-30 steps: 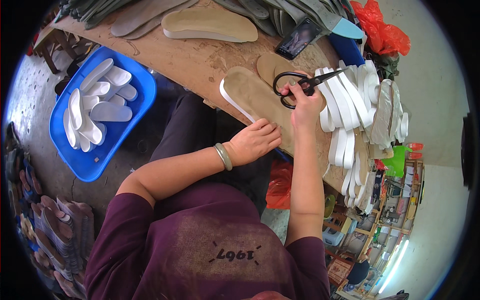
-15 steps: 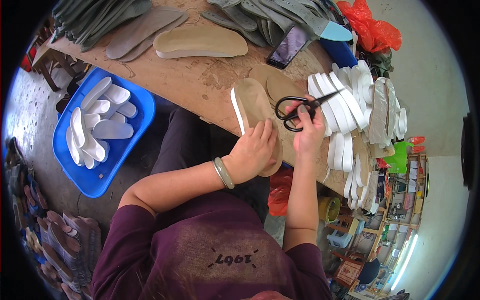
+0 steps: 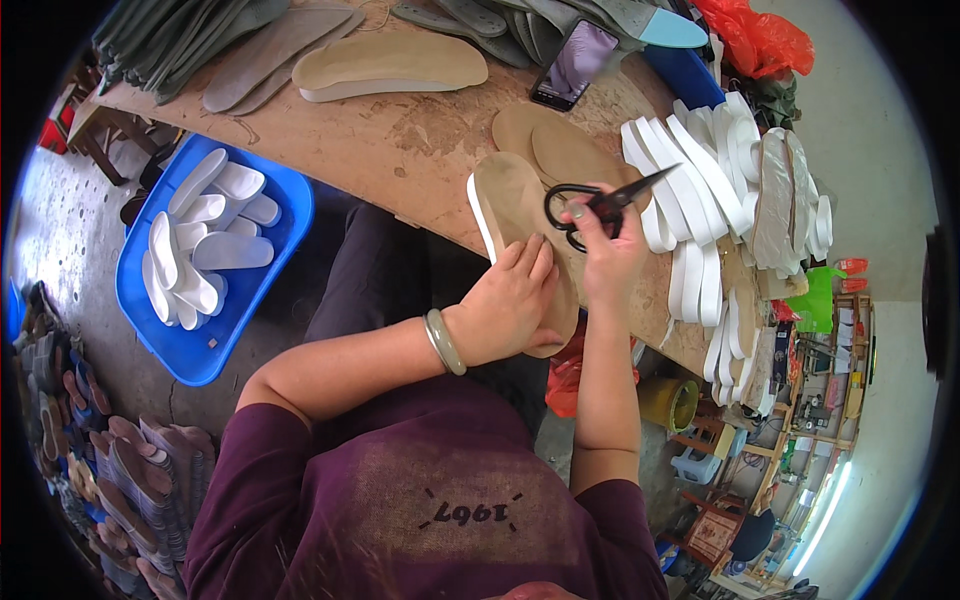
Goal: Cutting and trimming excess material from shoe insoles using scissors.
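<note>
A shoe sole (image 3: 507, 195) with a tan top and a white side lies at the table's front edge, its near end sticking out past it. My left hand (image 3: 505, 300) lies across the near half and grips it, fingers on the tan top and thumb by the near end. Just to the right, my right hand (image 3: 612, 255) holds black-handled scissors (image 3: 603, 207), the blades pointing up and right toward white soles. The scissors are apart from the sole. Behind them lie two flat tan insoles (image 3: 570, 155), partly overlapping.
White soles (image 3: 690, 185) are stacked along the table's right side. A phone (image 3: 575, 65) lies behind, near grey pieces (image 3: 190, 40) heaped at the back. Another tan-topped sole (image 3: 390, 65) rests at the far middle. A blue tub (image 3: 295, 215) with white soles stands at left.
The scissors have turned slightly in my right hand and moved a little left toward the sole. My left hand keeps its grip on the sole. The whole view has shifted slightly.
</note>
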### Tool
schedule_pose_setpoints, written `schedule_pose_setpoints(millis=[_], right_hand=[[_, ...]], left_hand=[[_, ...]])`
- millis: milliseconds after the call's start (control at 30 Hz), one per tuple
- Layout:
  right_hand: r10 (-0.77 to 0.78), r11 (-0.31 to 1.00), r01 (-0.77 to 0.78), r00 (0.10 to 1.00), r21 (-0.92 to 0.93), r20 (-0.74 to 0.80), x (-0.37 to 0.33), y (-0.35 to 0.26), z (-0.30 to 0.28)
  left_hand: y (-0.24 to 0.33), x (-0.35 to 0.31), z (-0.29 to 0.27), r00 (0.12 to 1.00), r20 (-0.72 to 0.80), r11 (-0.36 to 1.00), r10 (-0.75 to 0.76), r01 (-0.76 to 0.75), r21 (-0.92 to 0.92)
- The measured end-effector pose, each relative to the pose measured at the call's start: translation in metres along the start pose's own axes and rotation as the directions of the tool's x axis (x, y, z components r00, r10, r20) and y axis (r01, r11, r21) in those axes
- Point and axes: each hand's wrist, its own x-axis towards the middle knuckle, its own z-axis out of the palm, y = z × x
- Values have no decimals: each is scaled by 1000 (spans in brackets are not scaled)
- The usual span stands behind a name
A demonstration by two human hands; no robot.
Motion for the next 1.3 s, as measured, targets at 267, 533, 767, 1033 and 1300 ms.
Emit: schedule_pose_setpoints(millis=[267,533,767,1033,1300], right_hand=[[-327,651,507,859,-565,393,-4,2,41],[-395,483,561,825,-673,404,31,14,62],[-29,929,36,999,-367,23,67,25,47],[-94,974,79,994,-212,-60,50,14,16],[-52,995,52,999,81,0,-6,9,13]], left_hand=[[2,-9,10,993,110,997,47,-40,-65],[0,-8,0,984,169,998,59,-52,-44],[-9,-2,-1,996,83,999,41,-41,0],[-22,-17,-24,987,70,981,148,-137,-137],[-26,-9,-52,998,68,984,2,10,-176]])
